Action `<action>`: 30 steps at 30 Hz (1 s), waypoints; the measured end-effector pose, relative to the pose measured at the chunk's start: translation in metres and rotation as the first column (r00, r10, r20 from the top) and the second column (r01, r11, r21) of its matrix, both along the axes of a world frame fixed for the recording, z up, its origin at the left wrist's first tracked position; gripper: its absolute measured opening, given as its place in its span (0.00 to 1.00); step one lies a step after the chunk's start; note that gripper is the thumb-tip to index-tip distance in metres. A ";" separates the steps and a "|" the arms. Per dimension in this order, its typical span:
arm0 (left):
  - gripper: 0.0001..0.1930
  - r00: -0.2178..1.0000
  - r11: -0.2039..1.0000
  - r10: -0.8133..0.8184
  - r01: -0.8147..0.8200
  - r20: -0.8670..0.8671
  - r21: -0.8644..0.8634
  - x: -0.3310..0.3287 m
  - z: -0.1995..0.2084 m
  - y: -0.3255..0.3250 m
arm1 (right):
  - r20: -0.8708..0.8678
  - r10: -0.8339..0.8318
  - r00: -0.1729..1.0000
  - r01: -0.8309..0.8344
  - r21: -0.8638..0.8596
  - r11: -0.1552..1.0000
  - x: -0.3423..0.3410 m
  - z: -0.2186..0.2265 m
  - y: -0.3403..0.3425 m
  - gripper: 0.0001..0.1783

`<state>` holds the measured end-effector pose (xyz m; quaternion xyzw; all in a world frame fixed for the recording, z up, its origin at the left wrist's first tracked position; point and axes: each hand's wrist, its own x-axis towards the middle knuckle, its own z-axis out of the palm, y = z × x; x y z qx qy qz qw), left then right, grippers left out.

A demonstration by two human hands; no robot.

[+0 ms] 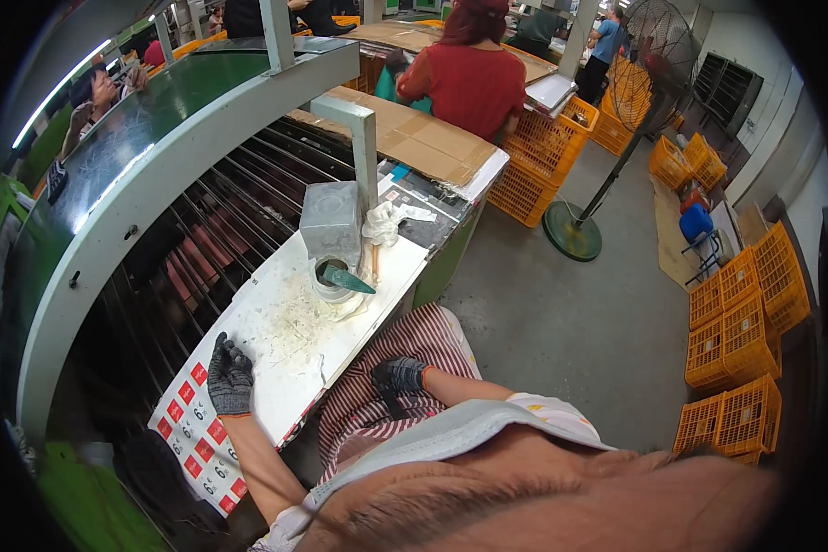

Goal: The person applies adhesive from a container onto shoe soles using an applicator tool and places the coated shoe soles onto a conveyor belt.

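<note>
My left hand (230, 379), in a dark grey knit glove with an orange cuff, lies on a white board (280, 354) beside a sheet printed with red squares (191, 432). Its fingers are slightly bent and apart, and nothing shows in them. Over my lap, on a red-and-white striped apron (432, 336), my right hand (399, 375) wears a matching glove. Its fingers are curled, and a dark strip below them is too unclear to name. Farther up the board stands a round tub (333, 293) with a green, flat-bladed tool (349, 281) across its mouth.
Behind the tub are a grey block (331, 221) and a crumpled white cloth (383, 223). A curved machine frame (170, 170) rises over metal rods at left. Cardboard (414, 138) covers the bench beyond. A person in red (469, 78), a standing fan (572, 230) and orange crates (731, 331) are around.
</note>
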<state>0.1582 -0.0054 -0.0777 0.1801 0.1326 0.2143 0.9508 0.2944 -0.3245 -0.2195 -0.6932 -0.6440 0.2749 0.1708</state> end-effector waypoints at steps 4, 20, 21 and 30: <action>0.16 1.000 1.000 -0.011 0.011 0.010 -0.018 -0.002 -0.003 0.003 | 0.038 0.055 0.998 -0.054 -0.046 0.997 -0.001 0.002 0.005 0.07; 0.17 1.000 1.000 -0.005 0.005 0.025 0.008 -0.002 -0.004 0.002 | 0.107 0.037 0.994 -0.042 0.044 0.998 -0.001 -0.001 0.001 0.07; 0.17 0.999 1.000 -0.013 0.013 0.032 0.012 -0.003 -0.005 0.003 | 0.090 0.043 0.995 -0.042 -0.012 0.999 -0.001 0.000 0.003 0.07; 0.16 1.000 1.000 -0.003 0.003 0.006 -0.006 -0.002 -0.003 0.002 | 0.083 0.047 0.995 -0.039 -0.099 0.994 -0.002 0.004 0.005 0.07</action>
